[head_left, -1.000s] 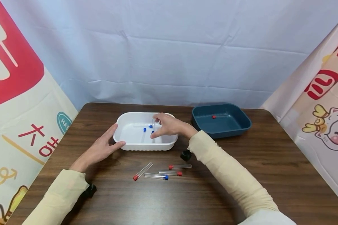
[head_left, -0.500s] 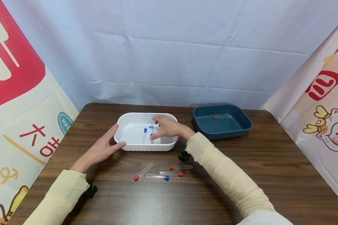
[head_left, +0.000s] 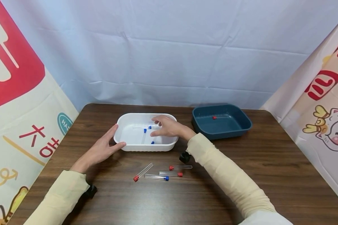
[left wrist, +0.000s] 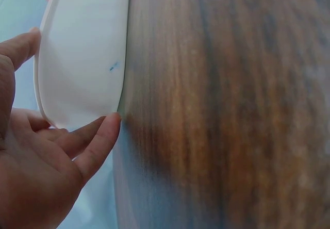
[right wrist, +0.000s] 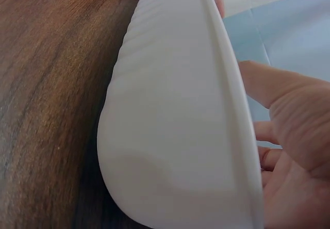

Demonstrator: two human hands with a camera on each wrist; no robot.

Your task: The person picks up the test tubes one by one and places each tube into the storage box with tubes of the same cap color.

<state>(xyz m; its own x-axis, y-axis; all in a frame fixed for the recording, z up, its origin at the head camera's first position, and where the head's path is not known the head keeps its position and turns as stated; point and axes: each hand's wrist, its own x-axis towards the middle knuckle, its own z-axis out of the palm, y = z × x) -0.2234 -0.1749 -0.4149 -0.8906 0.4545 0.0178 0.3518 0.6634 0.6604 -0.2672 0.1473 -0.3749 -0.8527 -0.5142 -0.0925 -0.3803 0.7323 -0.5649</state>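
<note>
Four capped test tubes (head_left: 169, 173) are lying on the bench (head_left: 191, 203) at six o'clock from the white tray (head_left: 146, 148); the left hand (head_left: 101, 147), fingers spread, is touching its rim near nine. Inside, blue-capped tubes (head_left: 145, 131), probably light, stiff and fragile, best held by the cap, are resting below the right hand (head_left: 169, 127), its fingers parted, seemingly empty, the near wall crowding one. Toward three o'clock, a teal bin (head_left: 228, 134) is holding a red-capped tube (head_left: 214, 117).

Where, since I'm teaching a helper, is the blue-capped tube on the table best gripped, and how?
Pinch the blue-capped tube at its middle, across its width, probably from above and the near side: it lies flat and slim, a red-capped tube close beyond.
</note>
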